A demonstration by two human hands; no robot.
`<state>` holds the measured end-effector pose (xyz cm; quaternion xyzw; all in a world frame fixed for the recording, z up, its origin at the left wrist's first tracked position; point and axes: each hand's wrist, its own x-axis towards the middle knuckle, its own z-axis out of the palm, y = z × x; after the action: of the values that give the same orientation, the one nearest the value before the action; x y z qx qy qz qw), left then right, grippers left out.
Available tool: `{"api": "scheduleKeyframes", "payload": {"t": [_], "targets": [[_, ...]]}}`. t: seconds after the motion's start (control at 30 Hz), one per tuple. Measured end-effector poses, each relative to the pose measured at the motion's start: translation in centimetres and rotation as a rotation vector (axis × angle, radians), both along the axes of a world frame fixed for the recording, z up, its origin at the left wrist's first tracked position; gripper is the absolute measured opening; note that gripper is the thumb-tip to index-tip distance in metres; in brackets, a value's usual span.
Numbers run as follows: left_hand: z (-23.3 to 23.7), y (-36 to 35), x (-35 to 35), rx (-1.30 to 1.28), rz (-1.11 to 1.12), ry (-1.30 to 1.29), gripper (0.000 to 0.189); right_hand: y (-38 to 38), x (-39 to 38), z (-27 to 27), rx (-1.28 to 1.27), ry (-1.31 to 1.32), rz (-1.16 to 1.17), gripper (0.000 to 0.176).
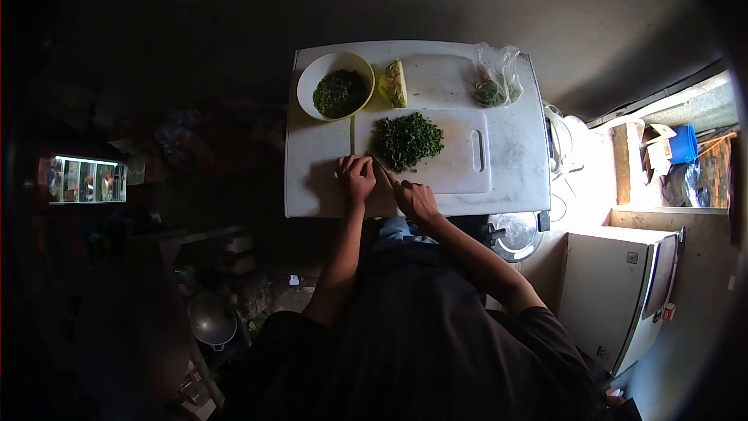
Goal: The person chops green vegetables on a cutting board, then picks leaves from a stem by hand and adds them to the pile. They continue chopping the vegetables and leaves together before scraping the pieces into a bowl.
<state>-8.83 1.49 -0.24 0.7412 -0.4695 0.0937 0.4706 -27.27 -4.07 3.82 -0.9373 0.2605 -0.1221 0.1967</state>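
My right hand (415,201) grips a knife (382,168) at the lower left of the white cutting board (460,175). The blade points up and left, toward my left hand (357,177). The fingers of my left hand are curled by the board's left edge, close to the blade tip; whatever they hold, if anything, is hidden. A heap of chopped green leaves (408,141) lies on the board just beyond the knife. Behind it stands a white and yellow-green bowl (309,86) with more chopped greens (340,93) inside.
A pale, wedge-shaped vegetable piece on yellow-green wrapping (395,84) lies right of the bowl. A clear plastic bag with greens (494,87) sits at the table's (514,156) far right. A white fridge (608,288) stands to the right, a metal wok (212,320) low on the left.
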Motion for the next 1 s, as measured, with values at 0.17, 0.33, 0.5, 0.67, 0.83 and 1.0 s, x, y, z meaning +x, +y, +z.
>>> {"api": "scheduleKeyframes", "payload": {"t": [0.17, 0.33, 0.5, 0.67, 0.83, 1.0], "targets": [[0.6, 0.1, -0.2, 0.027, 0.042, -0.099, 0.007, -0.4, 0.2, -0.9, -0.05, -0.016, -0.048, 0.052], [-0.5, 0.1, 0.4, 0.031, 0.004, -0.084, 0.01, -0.2, -0.1, 0.5, 0.056, 0.008, -0.017, 0.054], [0.2, 0.4, -0.1, 0.059, 0.032, -0.089, 0.009, 0.8, -0.1, 0.8, 0.052, 0.01, -0.022, 0.053], [0.1, 0.2, -0.3, 0.037, 0.059, -0.066, 0.008, 1.1, -0.4, 0.3, 0.048, -0.031, -0.011, 0.054], [-0.1, 0.0, 0.1, 0.034, 0.042, -0.081, 0.008, 0.8, -0.1, -1.3, 0.076, -0.002, 0.026, 0.056], [-1.4, 0.0, 0.8, 0.002, 0.026, -0.126, 0.007, 0.4, 1.1, -3.2, -0.016, -0.094, 0.011, 0.057]]}}
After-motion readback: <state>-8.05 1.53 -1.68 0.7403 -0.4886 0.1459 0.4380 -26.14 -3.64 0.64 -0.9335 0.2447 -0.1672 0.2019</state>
